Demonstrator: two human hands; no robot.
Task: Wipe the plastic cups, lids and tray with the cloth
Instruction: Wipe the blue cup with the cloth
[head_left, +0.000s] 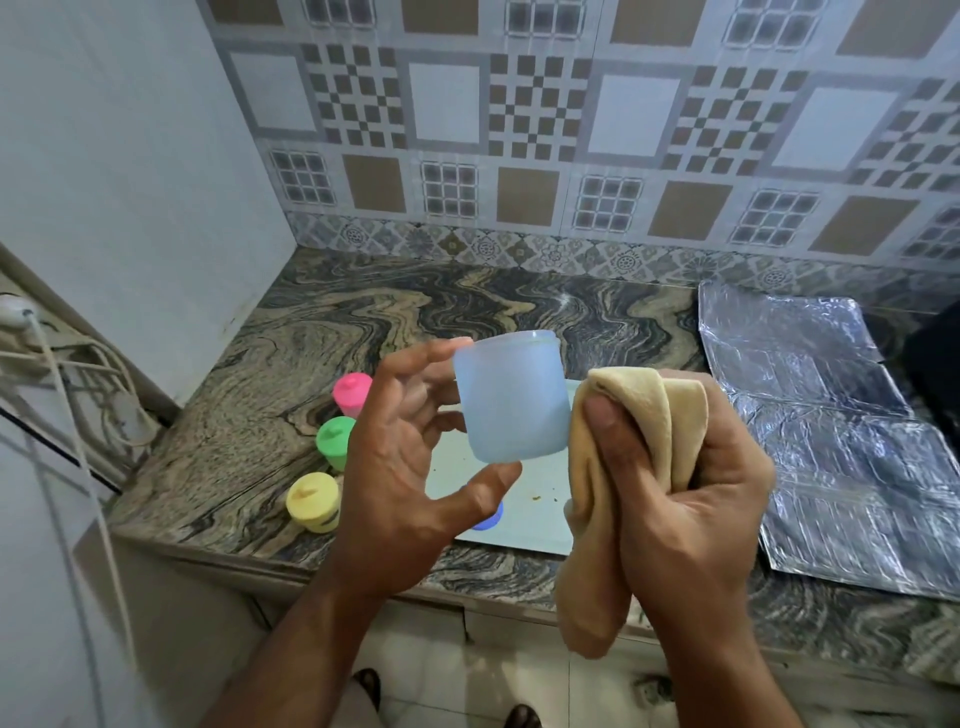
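Observation:
My left hand (415, 467) holds a translucent blue plastic cup (511, 397) above the counter, fingers at its rim and thumb under its base. Beside it my right hand (685, 499) grips a bunched beige cloth (639, 447), which touches the cup's right side. Under the hands lies a pale tray (524, 499) with a few crumbs, and on it a blue lid (491, 517) is mostly hidden by my left thumb. Left of the tray stand a pink cup (352, 392), a green cup (335, 441) and a yellow cup (313, 501), each with its lid on.
The marbled stone counter (363, 322) meets a patterned tile wall behind and a plain wall on the left. Crinkled foil sheeting (821, 431) covers the counter's right side. Cables and a plug hang at the far left (62, 374). The counter's front edge runs below my hands.

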